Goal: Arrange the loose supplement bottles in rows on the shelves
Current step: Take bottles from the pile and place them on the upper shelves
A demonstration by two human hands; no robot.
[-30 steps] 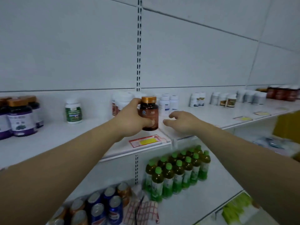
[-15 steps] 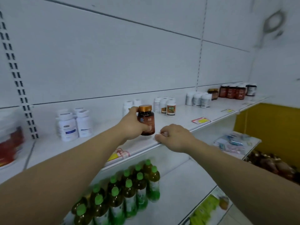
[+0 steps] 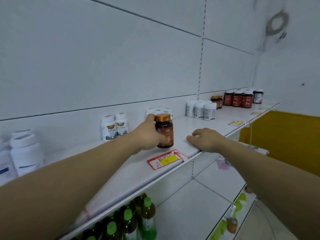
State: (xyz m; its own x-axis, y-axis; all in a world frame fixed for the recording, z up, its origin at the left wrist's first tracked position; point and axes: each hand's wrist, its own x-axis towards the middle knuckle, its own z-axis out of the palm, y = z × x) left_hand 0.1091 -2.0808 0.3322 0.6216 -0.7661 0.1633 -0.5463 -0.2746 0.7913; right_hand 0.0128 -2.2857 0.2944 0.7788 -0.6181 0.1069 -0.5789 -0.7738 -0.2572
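Centrally, brown supplement bottle (image 3: pixel 164 131) with copper cap stands upright on upper shelf (image 3: pixel 121 172), just behind red-yellow price tag (image 3: pixel 164 159). Left hand (image 3: pixel 147 135) grips it; fingers hide bottle's left side, label print blurred. Right hand (image 3: pixel 206 139) rests on shelf lip, fingers relaxed, holding nothing. White bottles (image 3: pixel 160 110) behind partly hidden. Green-capped drink bottles (image 3: pixel 138 219) below cut off by shelf.
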